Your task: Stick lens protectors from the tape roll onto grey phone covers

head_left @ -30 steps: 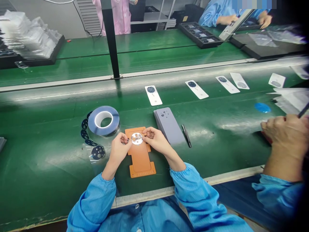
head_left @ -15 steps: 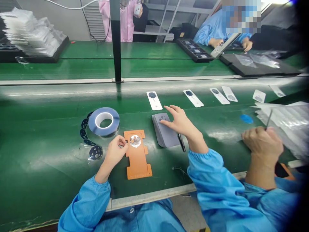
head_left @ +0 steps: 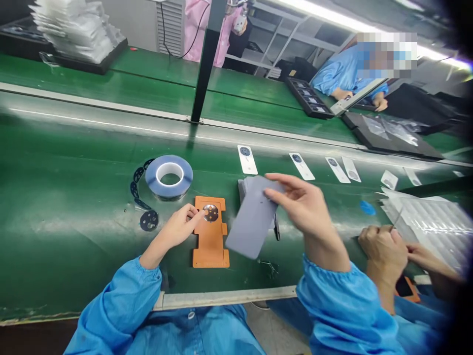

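My right hand (head_left: 305,204) pinches a grey phone back panel (head_left: 249,222) by its upper end and holds it tilted. Below it, partly hidden, lies a stack of grey panels (head_left: 242,187), with a black pen-like tool (head_left: 277,230) alongside. At the upper left edge of an orange fixture plate (head_left: 210,244) is my left hand (head_left: 181,224), its fingers closed with the tips beside a round film piece (head_left: 212,213) with holes. Whether they grip anything is hidden. Left of that hand stands a roll of blue tape (head_left: 151,180), trailing dark round stickers (head_left: 149,221).
Several white panels (head_left: 247,160) with dark discs lie along the belt's far side. At right, a co-worker's hands (head_left: 384,251) work beside white plastic sleeves (head_left: 424,222). A black post (head_left: 207,74) rises ahead. Thin clear scraps (head_left: 268,266) lie near the front edge.
My right hand has gone from open above the stack to holding one grey panel, turned toward the orange plate. My left fingertips have moved right onto the plate, by the film. The view has tilted.
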A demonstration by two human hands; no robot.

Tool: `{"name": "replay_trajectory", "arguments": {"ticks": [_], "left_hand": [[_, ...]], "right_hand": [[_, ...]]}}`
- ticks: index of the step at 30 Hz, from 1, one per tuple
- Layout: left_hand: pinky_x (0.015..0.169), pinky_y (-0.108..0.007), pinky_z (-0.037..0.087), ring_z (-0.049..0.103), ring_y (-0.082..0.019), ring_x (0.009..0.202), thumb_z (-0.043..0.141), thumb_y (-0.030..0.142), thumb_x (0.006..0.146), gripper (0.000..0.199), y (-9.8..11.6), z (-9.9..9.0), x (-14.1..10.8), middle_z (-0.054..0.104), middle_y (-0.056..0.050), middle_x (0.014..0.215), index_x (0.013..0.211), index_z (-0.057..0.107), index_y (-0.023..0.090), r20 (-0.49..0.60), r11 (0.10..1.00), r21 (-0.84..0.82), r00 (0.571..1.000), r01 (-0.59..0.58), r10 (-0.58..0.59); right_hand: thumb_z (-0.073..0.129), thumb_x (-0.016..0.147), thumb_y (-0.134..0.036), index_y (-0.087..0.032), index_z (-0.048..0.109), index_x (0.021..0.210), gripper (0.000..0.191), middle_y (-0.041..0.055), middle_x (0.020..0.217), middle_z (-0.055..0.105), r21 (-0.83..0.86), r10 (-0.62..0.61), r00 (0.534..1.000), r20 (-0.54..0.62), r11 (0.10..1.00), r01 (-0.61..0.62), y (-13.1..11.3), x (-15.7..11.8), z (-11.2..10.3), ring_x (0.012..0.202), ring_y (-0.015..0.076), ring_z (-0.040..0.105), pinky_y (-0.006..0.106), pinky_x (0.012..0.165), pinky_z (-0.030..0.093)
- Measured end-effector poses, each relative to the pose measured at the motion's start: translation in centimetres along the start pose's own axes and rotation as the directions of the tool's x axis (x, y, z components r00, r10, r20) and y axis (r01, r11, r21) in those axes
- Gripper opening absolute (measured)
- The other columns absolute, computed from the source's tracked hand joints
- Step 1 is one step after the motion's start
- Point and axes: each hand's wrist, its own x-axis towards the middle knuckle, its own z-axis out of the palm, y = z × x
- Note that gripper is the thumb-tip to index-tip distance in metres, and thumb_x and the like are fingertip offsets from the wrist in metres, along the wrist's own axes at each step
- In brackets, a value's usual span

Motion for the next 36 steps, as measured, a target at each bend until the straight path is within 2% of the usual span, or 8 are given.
{"name": "replay_trajectory", "arguments": {"ticks": [5,8,12,15,21,29,33,36], "left_hand": [[0.063,-0.028,0.048,0.062,-0.017,0.074,0.077,0.054,0.073,0.048,0.0,-0.8,-0.2,0.069,-0.007,0.106,0.104,0.062,0.020,0.106,0.999,0.002,0.994,-0.037,0.036],[0.057,-0.028,0.045,0.060,-0.016,0.067,0.084,0.053,0.064,0.056,-0.4,-1.0,-0.2,0.068,-0.006,0.102,0.102,0.061,0.020,0.116,0.999,0.022,0.992,-0.043,0.041],[0.053,-0.028,0.039,0.057,-0.016,0.061,0.083,0.053,0.064,0.051,-0.7,-0.7,-0.2,0.066,0.000,0.083,0.094,0.056,0.022,0.121,0.992,0.108,0.991,-0.071,0.057],[0.056,-0.029,0.036,0.056,-0.017,0.061,0.081,0.047,0.069,0.043,-0.8,-0.2,-0.1,0.061,0.004,0.074,0.089,0.050,0.024,0.111,0.974,0.199,0.990,-0.104,0.083],[0.059,-0.029,0.033,0.053,-0.017,0.065,0.077,0.030,0.072,0.034,-1.0,0.7,0.0,0.057,0.005,0.073,0.078,0.044,0.025,0.069,0.940,0.305,0.987,-0.156,0.142],[0.060,-0.029,0.031,0.049,-0.016,0.065,0.069,0.025,0.075,0.030,-1.0,0.9,0.1,0.051,0.005,0.073,0.073,0.040,0.024,0.077,0.926,0.330,0.983,-0.182,0.166],[0.059,-0.029,0.031,0.048,-0.016,0.064,0.069,0.025,0.074,0.027,-0.9,0.9,0.1,0.052,0.005,0.071,0.072,0.042,0.024,0.064,0.926,0.317,0.979,-0.203,0.193],[0.057,-0.029,0.032,0.050,-0.016,0.062,0.072,0.027,0.073,0.026,-0.9,0.8,0.0,0.054,0.005,0.070,0.074,0.046,0.024,0.057,0.930,0.307,0.979,-0.202,0.193]], "right_hand": [[0.078,0.082,-0.042,-0.023,0.076,0.114,0.037,0.0070,0.104,0.078,0.115,0.101,0.964,0.245,0.984,-0.132,0.6,-2.0,7.1,0.089,0.0257,0.074,0.041,0.079,0.064],[0.075,0.085,-0.040,-0.024,0.075,0.113,0.033,0.0062,0.109,0.077,0.112,0.058,0.951,0.303,0.989,-0.096,1.8,-2.0,9.1,0.094,0.0240,0.073,0.040,0.085,0.063],[0.069,0.089,-0.038,-0.024,0.074,0.111,0.027,0.0063,0.112,0.075,0.017,0.020,0.944,0.328,1.000,-0.027,2.4,-1.9,9.6,0.094,0.0232,0.072,0.039,0.084,0.061],[0.065,0.092,-0.033,-0.026,0.071,0.116,0.026,0.0064,0.113,0.073,-0.112,-0.087,0.943,0.321,0.985,0.129,3.1,-2.0,9.8,0.101,0.0242,0.069,0.042,0.091,0.058],[0.059,0.094,-0.025,-0.021,0.061,0.134,0.040,0.0165,0.133,0.057,-0.460,-0.302,0.886,0.352,0.769,0.445,5.3,-3.1,11.4,0.123,0.0333,0.054,0.054,0.104,0.049],[0.044,0.103,-0.029,-0.022,0.056,0.143,0.042,0.0162,0.142,0.056,-0.636,-0.235,0.854,0.465,0.583,0.506,4.8,-5.9,13.4,0.124,0.0360,0.052,0.054,0.101,0.046],[0.043,0.104,-0.029,-0.025,0.057,0.142,0.041,0.0145,0.143,0.057,-0.655,-0.224,0.871,0.437,0.584,0.479,4.3,-5.8,13.5,0.124,0.0352,0.053,0.054,0.099,0.046],[0.044,0.104,-0.030,-0.025,0.061,0.136,0.037,0.0128,0.141,0.059,-0.597,-0.250,0.879,0.407,0.655,0.463,4.3,-6.3,12.8,0.124,0.0317,0.056,0.051,0.101,0.047]]}}
